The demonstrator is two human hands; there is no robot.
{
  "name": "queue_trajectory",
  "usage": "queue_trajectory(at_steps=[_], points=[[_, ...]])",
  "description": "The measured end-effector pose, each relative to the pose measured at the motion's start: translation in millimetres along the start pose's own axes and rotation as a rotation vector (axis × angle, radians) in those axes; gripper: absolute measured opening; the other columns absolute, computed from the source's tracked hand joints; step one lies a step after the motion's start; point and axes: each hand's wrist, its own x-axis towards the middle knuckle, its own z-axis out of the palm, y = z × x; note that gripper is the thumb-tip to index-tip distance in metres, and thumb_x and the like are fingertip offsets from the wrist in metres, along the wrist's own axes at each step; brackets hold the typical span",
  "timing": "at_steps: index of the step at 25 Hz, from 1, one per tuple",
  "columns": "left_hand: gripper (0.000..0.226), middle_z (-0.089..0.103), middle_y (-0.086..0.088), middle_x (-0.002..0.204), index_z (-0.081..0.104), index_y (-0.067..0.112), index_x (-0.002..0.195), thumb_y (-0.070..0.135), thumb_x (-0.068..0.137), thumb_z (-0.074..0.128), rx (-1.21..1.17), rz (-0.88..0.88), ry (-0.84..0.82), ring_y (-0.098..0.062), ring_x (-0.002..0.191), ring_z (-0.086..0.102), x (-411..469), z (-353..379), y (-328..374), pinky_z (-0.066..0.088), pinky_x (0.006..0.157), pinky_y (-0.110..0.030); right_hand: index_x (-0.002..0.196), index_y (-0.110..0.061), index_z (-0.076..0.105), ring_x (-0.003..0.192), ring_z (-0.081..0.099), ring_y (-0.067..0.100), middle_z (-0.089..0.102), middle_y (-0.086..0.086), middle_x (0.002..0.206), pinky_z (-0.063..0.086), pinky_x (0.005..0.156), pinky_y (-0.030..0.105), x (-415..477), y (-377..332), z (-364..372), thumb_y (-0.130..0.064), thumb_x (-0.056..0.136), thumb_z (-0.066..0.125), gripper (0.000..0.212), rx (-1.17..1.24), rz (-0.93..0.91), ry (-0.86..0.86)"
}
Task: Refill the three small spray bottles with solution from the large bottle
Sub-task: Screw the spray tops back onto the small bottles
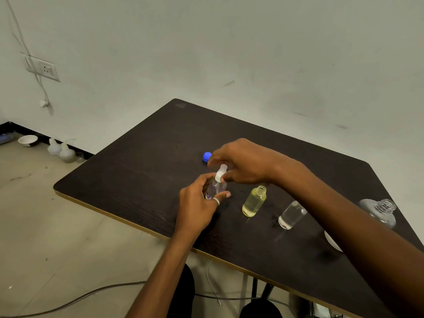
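A small clear spray bottle (pixel 216 185) stands near the middle of the dark table (pixel 142 171). My left hand (pixel 197 205) wraps around its body. My right hand (pixel 241 161) pinches its white spray top (pixel 221 172) from above. To the right stand two small bottles with open necks: a yellowish one (pixel 254 201) and a clear one (pixel 291 215) partly behind my right forearm. The large clear bottle (pixel 380 211) sits uncapped at the far right. A blue cap (pixel 207 156) lies just behind my right hand.
A white object (pixel 332 242) shows partly under my right forearm. On the floor at the left wall are a white bowl (pixel 28 140) and two plastic bottles (pixel 61 150). A cable (pixel 68 301) runs across the floor below the table's front edge.
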Motion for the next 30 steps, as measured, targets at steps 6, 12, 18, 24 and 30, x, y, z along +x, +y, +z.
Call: queue_trajectory(at_steps=[6,12,18,24,30], points=[[0.054,0.069,0.018,0.101,0.064,0.026,0.122,0.033,0.073,0.087,0.014,0.005,0.0,0.006,0.093,0.066,0,1,0,0.052,0.079,-0.01,0.101,-0.021,0.071,0.091,0.063,0.016,0.069,0.0,0.1,0.053,0.079,0.033,5,-2,16,-0.019,0.084,0.067,0.018,-0.032,0.083,0.026],[0.046,0.067,0.023,0.093,0.066,0.033,0.113,0.03,0.072,0.088,0.013,0.003,0.002,0.018,0.091,0.06,0,1,0,0.045,0.072,-0.001,0.085,-0.015,0.057,0.072,0.06,0.02,0.061,0.004,0.082,0.034,0.05,0.024,6,-2,30,-0.05,0.091,0.056,0.035,-0.128,0.231,0.111],[0.047,0.069,0.022,0.096,0.064,0.034,0.114,0.029,0.073,0.088,-0.002,-0.002,-0.003,0.013,0.092,0.064,0,0,-1,0.048,0.076,-0.004,0.116,-0.024,0.062,0.098,0.06,0.018,0.065,0.001,0.11,0.048,0.078,0.03,1,1,20,-0.026,0.085,0.068,0.032,-0.047,0.056,0.02],[0.052,0.072,0.017,0.101,0.066,0.027,0.121,0.03,0.074,0.087,0.0,0.009,-0.002,0.01,0.094,0.065,0,0,-1,0.05,0.078,-0.007,0.104,-0.017,0.066,0.09,0.063,0.02,0.067,0.005,0.097,0.053,0.079,0.036,6,3,27,-0.029,0.088,0.063,0.02,-0.063,0.094,0.023],[0.045,0.064,0.026,0.093,0.065,0.033,0.112,0.03,0.073,0.087,0.056,-0.005,0.003,0.019,0.092,0.059,2,1,-2,0.045,0.071,0.0,0.081,-0.012,0.06,0.063,0.056,0.019,0.058,0.004,0.074,0.029,0.047,0.027,5,0,43,-0.055,0.092,0.047,0.046,-0.23,0.215,0.179]])
